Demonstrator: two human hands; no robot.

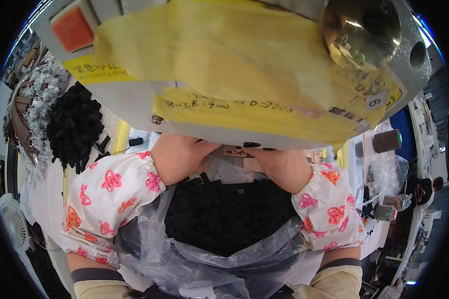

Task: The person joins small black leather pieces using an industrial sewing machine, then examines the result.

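Both my forearms wear white sleeve covers with pink and orange flower prints and reach forward under a grey machine housing covered in yellow paper sheets. My left hand and my right hand go under the machine's lower edge, so their fingers are hidden. Below my arms sits a clear plastic bag full of small black pieces. Whether either hand holds anything cannot be seen.
An orange button and a shiny metal knob are on the machine. A heap of black parts and silvery ones lies at left. A white fan stands lower left. Another person sits at right.
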